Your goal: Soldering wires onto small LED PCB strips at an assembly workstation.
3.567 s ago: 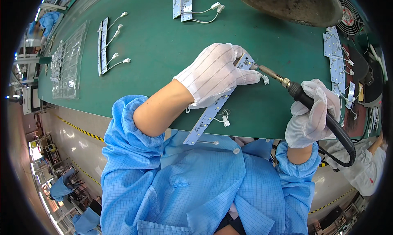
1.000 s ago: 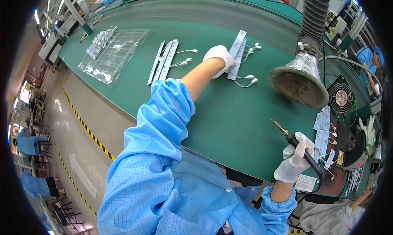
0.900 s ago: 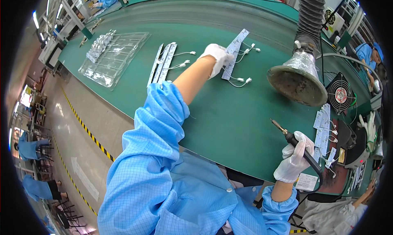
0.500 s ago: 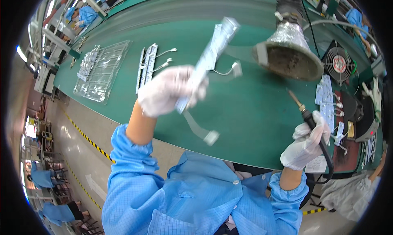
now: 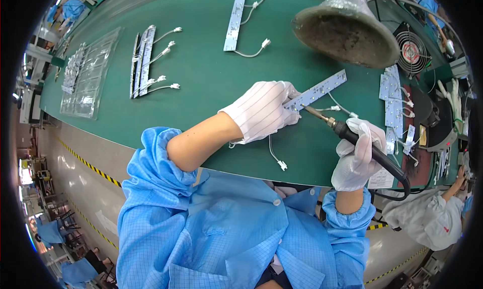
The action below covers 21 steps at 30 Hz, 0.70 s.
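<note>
A narrow, pale LED circuit board (image 5: pixel 324 89) slants up to the right just above the green bench. White wires with plug ends hang from it. Gripping its lower left end is my left hand (image 5: pixel 266 110), in a striped white glove, with the fingertips partly hidden. My right hand (image 5: pixel 358 155), also gloved, is closed around the black handle of a soldering iron (image 5: pixel 347 134). The iron's tip meets or nearly meets the board face beside my left fingers. Another wired board (image 5: pixel 235 24) lies farther back on the bench.
At left, several wired boards (image 5: pixel 146 62) lie stacked beside a clear plastic tray (image 5: pixel 103 80) with boards in it. A wide fume-extraction hood (image 5: pixel 347 29) hangs over the back right. More boards (image 5: pixel 392 105) and a round fan (image 5: pixel 411 52) are at right. A co-worker's white sleeve (image 5: pixel 427 211) shows there.
My left hand has brought the board down and right, toward the bench. The soldering iron has swung left, its tip now at the board. The view has shifted too.
</note>
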Tool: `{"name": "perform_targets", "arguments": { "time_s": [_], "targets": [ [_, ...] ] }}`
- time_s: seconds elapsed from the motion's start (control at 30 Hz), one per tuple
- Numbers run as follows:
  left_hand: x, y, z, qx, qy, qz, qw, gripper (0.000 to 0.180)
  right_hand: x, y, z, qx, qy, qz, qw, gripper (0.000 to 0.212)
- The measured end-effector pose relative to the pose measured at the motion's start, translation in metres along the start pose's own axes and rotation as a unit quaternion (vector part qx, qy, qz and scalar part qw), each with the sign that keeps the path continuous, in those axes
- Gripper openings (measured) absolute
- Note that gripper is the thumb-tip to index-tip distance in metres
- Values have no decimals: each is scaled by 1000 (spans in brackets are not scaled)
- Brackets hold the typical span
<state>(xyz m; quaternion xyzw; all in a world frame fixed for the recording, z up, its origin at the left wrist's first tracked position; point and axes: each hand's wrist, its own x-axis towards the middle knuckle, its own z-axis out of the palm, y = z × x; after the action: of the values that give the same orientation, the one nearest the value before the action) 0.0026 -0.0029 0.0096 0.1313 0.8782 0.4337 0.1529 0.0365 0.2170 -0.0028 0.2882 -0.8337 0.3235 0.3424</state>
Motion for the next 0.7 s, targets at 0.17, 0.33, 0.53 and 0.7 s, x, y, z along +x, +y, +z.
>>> {"name": "perform_targets", "arguments": {
  "time_s": [0.17, 0.33, 0.53, 0.7],
  "targets": [
    [-1, 0, 3, 26, 14, 27, 999, 30, -2, 2, -1, 51, -53, -40, 996, 28],
    [1, -3, 5, 44, 17, 42, 998, 31, -6, 2, 3, 108, -37, 14, 993, 15],
    [1, -8, 8, 63, 34, 73, 995, 30, -7, -2, 6, 141, -14, 84, 986, 22],
    [1, -11, 10, 89, 59, 105, 989, 29, -5, -6, 6, 185, -9, 123, 975, 24]
  ]
}}
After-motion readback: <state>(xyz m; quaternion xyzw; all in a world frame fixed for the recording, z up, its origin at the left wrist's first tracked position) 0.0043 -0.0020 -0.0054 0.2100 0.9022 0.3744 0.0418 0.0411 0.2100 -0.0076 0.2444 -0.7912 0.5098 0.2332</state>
